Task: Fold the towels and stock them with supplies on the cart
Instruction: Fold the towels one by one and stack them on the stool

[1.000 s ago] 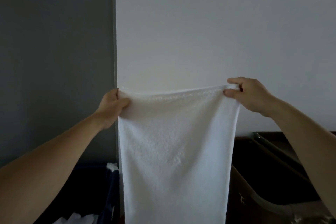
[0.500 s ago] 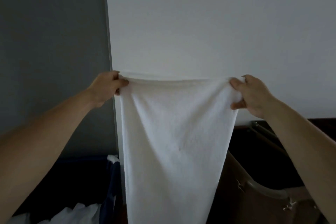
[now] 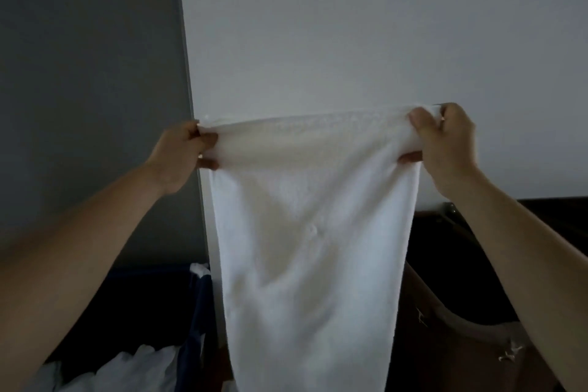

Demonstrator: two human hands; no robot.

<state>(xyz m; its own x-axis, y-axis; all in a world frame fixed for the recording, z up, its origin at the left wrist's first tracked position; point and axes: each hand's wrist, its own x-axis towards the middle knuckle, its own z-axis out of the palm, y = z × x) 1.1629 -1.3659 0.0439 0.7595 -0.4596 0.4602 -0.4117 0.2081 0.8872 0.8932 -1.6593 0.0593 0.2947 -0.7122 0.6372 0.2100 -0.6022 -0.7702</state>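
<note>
A white towel (image 3: pixel 311 248) hangs straight down in front of me, held up at chest height by its top edge. My left hand (image 3: pixel 181 156) pinches the top left corner between thumb and fingers. My right hand (image 3: pixel 445 143) grips the top right corner with fingers curled over the edge. The top edge is stretched nearly level between the two hands, slightly higher on the right. The towel narrows toward its lower end, which runs out of the bottom of the view.
A dark blue laundry bin (image 3: pixel 191 321) with crumpled white linen (image 3: pixel 127 369) sits at the lower left. A dark cart with a curved rail (image 3: pixel 455 318) stands at the lower right. A white wall (image 3: pixel 350 25) and grey panel (image 3: pixel 89 73) are straight ahead.
Both hands keep their hold on the towel's top corners. My right hand's fingers have curled further over the edge, and the towel's top edge sits slightly lower and further right in view.
</note>
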